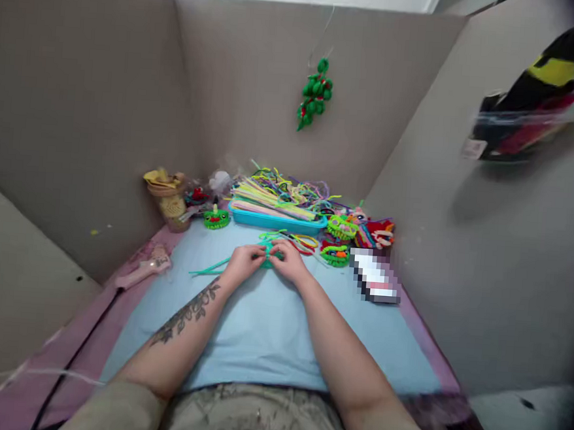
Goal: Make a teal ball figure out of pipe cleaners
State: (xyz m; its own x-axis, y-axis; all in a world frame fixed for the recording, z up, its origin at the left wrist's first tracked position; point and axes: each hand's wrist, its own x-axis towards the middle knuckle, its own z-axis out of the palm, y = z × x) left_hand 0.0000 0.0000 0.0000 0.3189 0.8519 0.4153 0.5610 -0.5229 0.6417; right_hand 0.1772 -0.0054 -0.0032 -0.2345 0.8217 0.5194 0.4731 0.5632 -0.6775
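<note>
Between my two hands, above the blue cloth, is a small teal pipe cleaner piece point(267, 262), mostly covered by the fingers. My left hand point(245, 262) pinches it from the left side. On the other side, my right hand point(289, 261) has its fingertips closed on the same piece. Long teal pipe cleaner ends point(210, 269) stick out leftward past my left hand. Just beyond the fingers lie loose red, yellow and green pipe cleaners point(304, 244). The exact shape of the held piece is too small to tell.
A blue tray point(276, 223) heaped with pipe cleaners stands at the back. Green frog-like figures point(216, 219) sit at both sides. A blurred phone point(375, 277) lies right; a pink glue gun point(145, 269) and a brown cup point(170, 205) stand left. Grey walls enclose the table.
</note>
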